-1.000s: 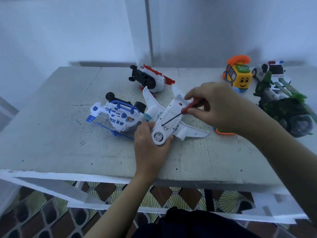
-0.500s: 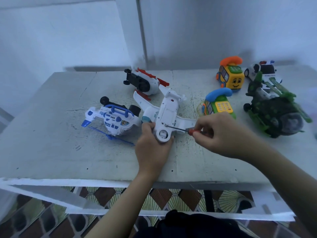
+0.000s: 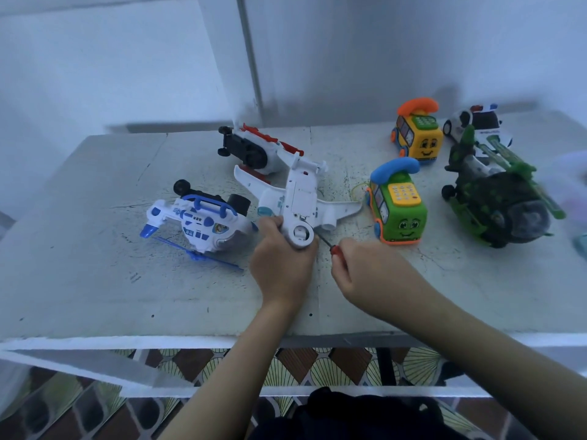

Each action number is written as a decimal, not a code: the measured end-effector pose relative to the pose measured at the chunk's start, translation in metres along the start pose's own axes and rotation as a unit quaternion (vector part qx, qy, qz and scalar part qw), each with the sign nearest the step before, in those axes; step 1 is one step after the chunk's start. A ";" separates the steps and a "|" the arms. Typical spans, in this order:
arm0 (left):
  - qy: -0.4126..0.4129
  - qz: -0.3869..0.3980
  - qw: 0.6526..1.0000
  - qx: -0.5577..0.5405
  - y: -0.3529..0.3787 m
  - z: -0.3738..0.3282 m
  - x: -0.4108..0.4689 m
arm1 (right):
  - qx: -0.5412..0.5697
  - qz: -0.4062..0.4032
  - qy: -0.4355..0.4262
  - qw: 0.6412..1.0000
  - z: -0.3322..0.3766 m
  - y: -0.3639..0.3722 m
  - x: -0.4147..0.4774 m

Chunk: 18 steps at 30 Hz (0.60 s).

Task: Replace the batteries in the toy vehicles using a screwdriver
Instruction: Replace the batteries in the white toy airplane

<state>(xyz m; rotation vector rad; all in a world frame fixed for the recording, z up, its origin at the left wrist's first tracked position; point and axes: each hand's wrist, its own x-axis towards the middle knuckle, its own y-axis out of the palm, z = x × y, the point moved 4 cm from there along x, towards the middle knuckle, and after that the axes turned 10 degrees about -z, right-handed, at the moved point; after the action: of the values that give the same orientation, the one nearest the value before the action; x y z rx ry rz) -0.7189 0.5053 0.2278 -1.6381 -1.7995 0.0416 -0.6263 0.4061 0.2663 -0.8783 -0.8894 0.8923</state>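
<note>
View: head camera, looking forward and down at the tabletop point(image 3: 95, 281).
Toy airplane point(image 3: 301, 198): white, lying belly-up near the middle of the tabletop, nose toward the person, tail toward the wall point(image 3: 127, 58).
Left hand point(image 3: 282, 265): grip clasped round the airplane's nose, thumb on the left side, fingers curled under the round disc at the front.
Screwdriver point(image 3: 333, 249): red handle and thin dark shaft; the shaft slants up and left, its tip just beside the airplane's nose. Whether the tip touches the plastic cannot be told.
Right hand point(image 3: 368, 274): grip clenched on the screwdriver handle, most of which is hidden in the fingers; the hand sits low over the tabletop, just right of the left hand.
White-and-blue helicopter point(image 3: 203, 220): upside down, wheels up, just left of the airplane, blue rotor blade flat on the tabletop.
White-and-red vehicle point(image 3: 254, 150): on its side behind the airplane, black underside showing.
Green telephone bus point(image 3: 397, 211): upright, just right of the airplane's wing, blue handset on top.
Yellow telephone bus point(image 3: 417, 138): upright, behind the green one, orange handset on top.
Police car point(image 3: 476, 122): far right corner, partly behind the green helicopter point(image 3: 495, 201), which is blurred.
Floor point(image 3: 333, 366): patterned tiles below the tabletop edge.
</note>
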 end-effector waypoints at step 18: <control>0.008 -0.004 1.000 -0.021 0.004 0.001 0.002 | 0.073 0.046 0.048 0.995 -0.012 -0.020 0.013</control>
<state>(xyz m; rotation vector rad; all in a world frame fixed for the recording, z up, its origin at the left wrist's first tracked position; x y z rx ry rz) -0.7159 0.5081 0.2265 -1.6567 -1.8058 -0.0123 -0.6063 0.4075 0.2835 -0.8328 -0.6953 0.9749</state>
